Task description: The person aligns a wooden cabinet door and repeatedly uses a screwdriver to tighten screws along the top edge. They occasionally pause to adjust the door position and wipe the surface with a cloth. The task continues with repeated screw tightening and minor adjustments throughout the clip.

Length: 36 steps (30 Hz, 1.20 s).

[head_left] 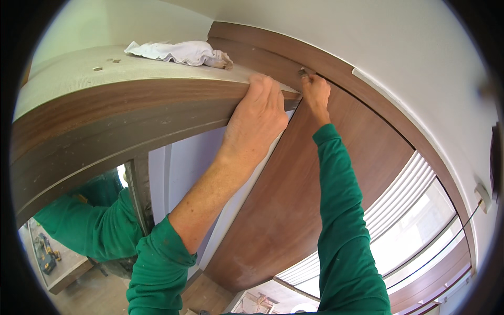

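Observation:
My left hand (261,114) lies palm-down over the front top edge of a wooden cabinet (105,107), its fingers curled onto the pale top panel. My right hand (315,94) reaches up just to the right of it, fingertips pinched on a small metal fitting (303,73) at the corner where the cabinet top meets the brown door frame (336,71). A brown wooden door (310,199) hangs below both hands. Both sleeves are green.
A crumpled white cloth (178,52) lies on the cabinet top, with small loose bits (105,64) to its left. A white wall (409,58) is on the right, with window blinds (399,210) below. Another person in a green sleeve (89,220) is at the lower left.

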Tool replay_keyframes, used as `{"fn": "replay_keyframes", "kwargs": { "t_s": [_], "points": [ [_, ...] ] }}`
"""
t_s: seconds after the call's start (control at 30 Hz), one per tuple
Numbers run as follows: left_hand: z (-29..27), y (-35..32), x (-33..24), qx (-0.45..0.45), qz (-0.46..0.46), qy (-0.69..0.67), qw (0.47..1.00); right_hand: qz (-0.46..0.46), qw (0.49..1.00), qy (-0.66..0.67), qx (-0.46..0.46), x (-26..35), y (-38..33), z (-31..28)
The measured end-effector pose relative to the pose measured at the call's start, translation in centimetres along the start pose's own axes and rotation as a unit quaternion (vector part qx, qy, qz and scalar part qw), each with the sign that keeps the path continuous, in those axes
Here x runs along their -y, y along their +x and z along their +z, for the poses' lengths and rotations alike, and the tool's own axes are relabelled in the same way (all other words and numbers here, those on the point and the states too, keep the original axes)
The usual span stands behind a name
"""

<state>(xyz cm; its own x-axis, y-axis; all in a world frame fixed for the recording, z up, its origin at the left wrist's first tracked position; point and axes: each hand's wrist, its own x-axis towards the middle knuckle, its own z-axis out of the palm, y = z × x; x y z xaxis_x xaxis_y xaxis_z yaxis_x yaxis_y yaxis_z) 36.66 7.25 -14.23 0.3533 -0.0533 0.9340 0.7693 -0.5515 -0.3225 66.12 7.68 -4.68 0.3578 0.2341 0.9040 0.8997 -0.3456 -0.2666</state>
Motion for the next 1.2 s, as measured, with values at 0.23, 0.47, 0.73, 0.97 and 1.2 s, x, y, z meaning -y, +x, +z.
{"fn": "replay_keyframes", "kwargs": {
  "t_s": [0.23, 0.47, 0.73, 0.97, 1.2],
  "points": [
    [0.1, 0.0, 0.0, -0.006, -0.009, 0.008, 1.0, 0.04, 0.999, -0.027, 0.021, 2.5, 0.1, -0.3],
    [-0.2, -0.1, 0.2, -0.002, 0.001, 0.005, 1.0, 0.03, 0.999, -0.033, 0.0, 2.5, -0.6, 0.2],
    [-0.3, -0.1, 0.3, 0.009, 0.006, 0.023, 1.0, 0.018, 0.999, -0.044, -0.023, 3.2, -1.1, 0.9],
    [0.3, -0.2, 0.0, -0.027, -0.012, 0.014, 0.999, 0.021, 0.999, -0.041, -0.019, 2.9, -1.0, 1.1],
    [-0.3, -0.1, 0.2, -0.002, -0.004, 0.01, 1.0, 0.008, 0.998, -0.06, -0.023, 2.4, -0.6, 1.1]
  ]
}}
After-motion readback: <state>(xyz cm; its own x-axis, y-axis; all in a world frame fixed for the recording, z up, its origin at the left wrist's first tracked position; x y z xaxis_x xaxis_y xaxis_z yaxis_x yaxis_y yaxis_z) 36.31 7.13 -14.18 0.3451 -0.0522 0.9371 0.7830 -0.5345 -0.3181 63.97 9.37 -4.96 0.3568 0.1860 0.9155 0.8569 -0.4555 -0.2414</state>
